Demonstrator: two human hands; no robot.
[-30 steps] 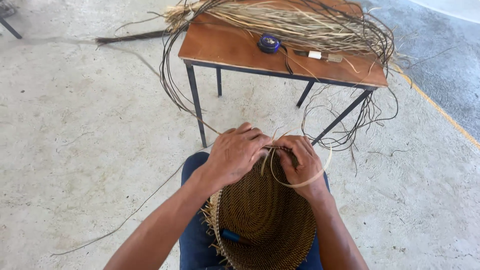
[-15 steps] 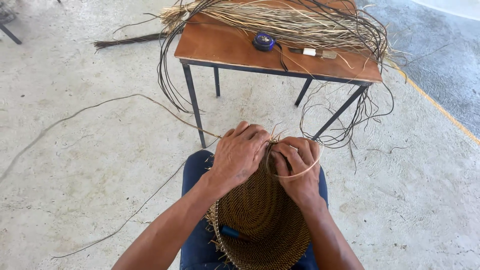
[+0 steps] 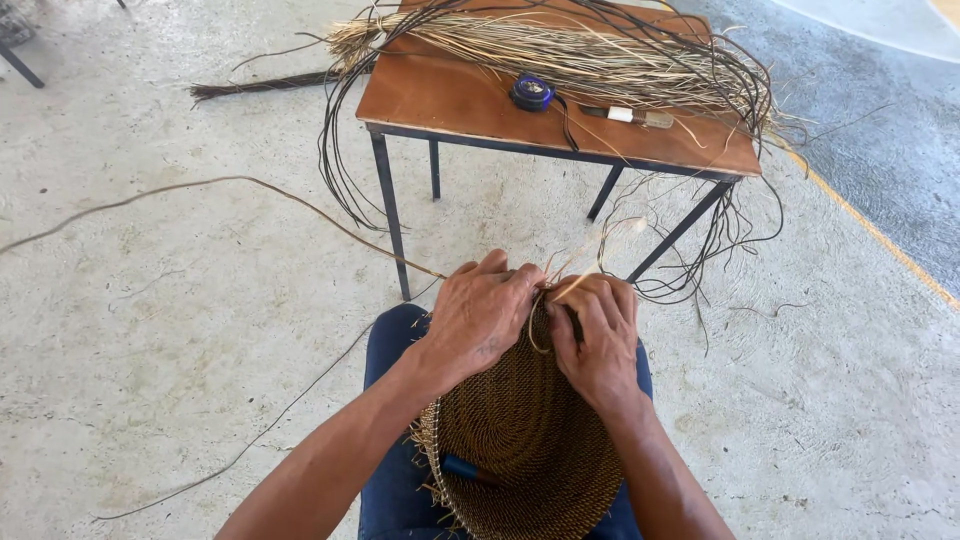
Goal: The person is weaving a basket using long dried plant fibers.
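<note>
A brown woven basket [image 3: 520, 440] rests on my lap, its rim pointing away from me. My left hand [image 3: 480, 315] grips the far rim from the left side. My right hand [image 3: 598, 335] presses on the rim just beside it, fingers pinched on a thin pale weaving strand [image 3: 585, 262] that loops up from the rim. A long thin strand [image 3: 250, 190] runs from under my left hand away across the floor to the left. The rim's edge under both hands is hidden.
A small brown table [image 3: 470, 105] on dark metal legs stands just ahead, piled with a bundle of dry fibres and dark strands [image 3: 580, 55], a round blue tape measure [image 3: 531, 92] and a small knife [image 3: 630, 116]. Strands hang off its right side. Concrete floor all around.
The long strand on the left has swung up off the floor and pulled tauter toward the basket. Both hands stay on the rim, and the loop by my right hand has shrunk.
</note>
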